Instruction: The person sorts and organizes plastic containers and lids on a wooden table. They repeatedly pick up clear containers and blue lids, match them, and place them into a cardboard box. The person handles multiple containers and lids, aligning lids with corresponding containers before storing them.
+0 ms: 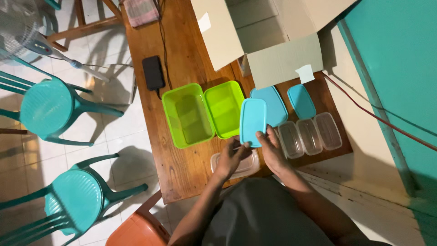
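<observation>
Both my hands hold one blue rectangular lid [252,120] by its near end, above the wooden table [177,168]. My left hand [231,158] grips its lower left corner, my right hand [271,148] its lower right edge. Under my left hand lies a clear plastic container [248,167], partly hidden by the hand. Behind the held lid rests a second blue lid [275,104], with a third blue lid [301,101] to its right.
An open lime-green lunch box [202,114] lies left of the lids. Three clear containers [309,135] stand in a row on the right. An open cardboard box [268,41] fills the far end. A black device [153,72] with a cable, teal chairs [50,107] and an orange stool [136,230] are on the left.
</observation>
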